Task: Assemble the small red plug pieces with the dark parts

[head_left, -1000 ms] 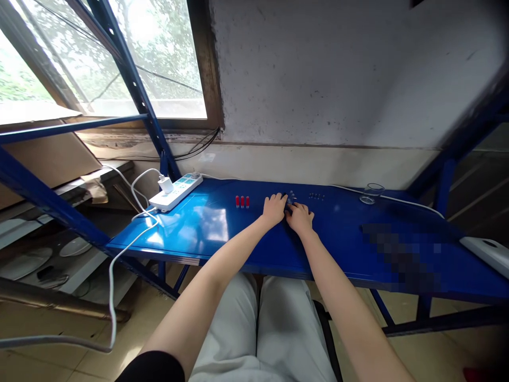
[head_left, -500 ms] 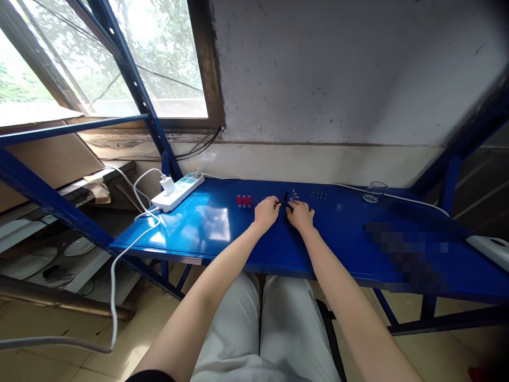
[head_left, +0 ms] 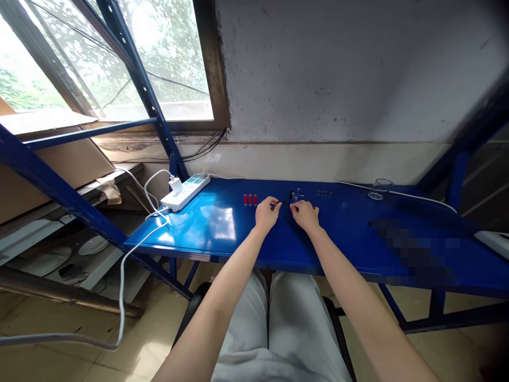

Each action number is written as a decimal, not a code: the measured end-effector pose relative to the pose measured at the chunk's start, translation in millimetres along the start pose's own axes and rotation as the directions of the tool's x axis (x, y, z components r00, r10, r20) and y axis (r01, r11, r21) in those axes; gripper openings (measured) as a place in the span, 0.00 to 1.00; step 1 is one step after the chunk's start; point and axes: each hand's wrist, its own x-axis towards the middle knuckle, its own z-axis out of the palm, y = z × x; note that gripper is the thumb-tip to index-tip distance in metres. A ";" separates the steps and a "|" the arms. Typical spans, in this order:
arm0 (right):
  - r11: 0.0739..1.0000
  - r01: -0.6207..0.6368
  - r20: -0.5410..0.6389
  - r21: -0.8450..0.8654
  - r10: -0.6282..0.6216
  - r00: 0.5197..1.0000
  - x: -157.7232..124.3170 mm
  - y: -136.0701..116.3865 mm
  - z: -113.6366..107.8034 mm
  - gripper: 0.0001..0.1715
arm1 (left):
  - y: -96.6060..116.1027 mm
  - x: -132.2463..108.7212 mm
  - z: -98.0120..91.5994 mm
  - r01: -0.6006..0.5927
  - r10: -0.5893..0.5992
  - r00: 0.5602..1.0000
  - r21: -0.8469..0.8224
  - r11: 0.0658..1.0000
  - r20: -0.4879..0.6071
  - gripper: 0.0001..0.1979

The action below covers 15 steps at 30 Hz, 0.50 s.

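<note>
Both my hands rest on the blue table point(head_left: 207, 228) near its far edge. My left hand point(head_left: 265, 213) is closed in a pinch on a small red piece point(head_left: 272, 205). To its left two small red pieces point(head_left: 250, 199) stand in a row. My right hand point(head_left: 305, 215) is curled, fingertips at a small dark part point(head_left: 293, 195); what it holds is too small to name. A row of tiny dark parts point(head_left: 323, 193) lies just beyond the right hand.
A white power strip point(head_left: 185, 191) with a plugged charger and white cable point(head_left: 135, 241) lies at the table's left rear. A clear glass dish point(head_left: 379, 189) sits at the back right. A blue rack frame point(head_left: 55, 185) stands left, below a window. A white object point(head_left: 493, 241) is at far right.
My hands have parted slightly. My left hand has drawn left and now pinches one red piece, leaving two in the row. The camera view shifted a little to the left.
</note>
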 end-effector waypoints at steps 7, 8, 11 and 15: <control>0.928 0.228 -0.167 0.296 -0.185 0.969 -4.6 -10.3 -12.5 0.22 | -1.8 1.4 -7.3 0.062 -0.073 0.992 -0.106 0.992 -0.103 0.05; 0.915 0.239 -0.176 0.324 -0.189 0.966 -5.5 -11.0 -13.6 0.22 | -2.8 1.7 -7.8 0.073 -0.085 0.989 -0.110 0.991 -0.117 0.05; 0.893 0.254 -0.170 0.372 -0.204 0.964 -7.8 -12.5 -15.7 0.22 | -5.1 2.6 -8.7 0.102 -0.118 0.984 -0.119 0.988 -0.136 0.05; 0.879 0.260 -0.146 0.400 -0.219 0.965 -8.8 -13.1 -16.4 0.21 | -5.1 3.2 -9.4 0.115 -0.131 0.982 -0.123 0.986 -0.134 0.05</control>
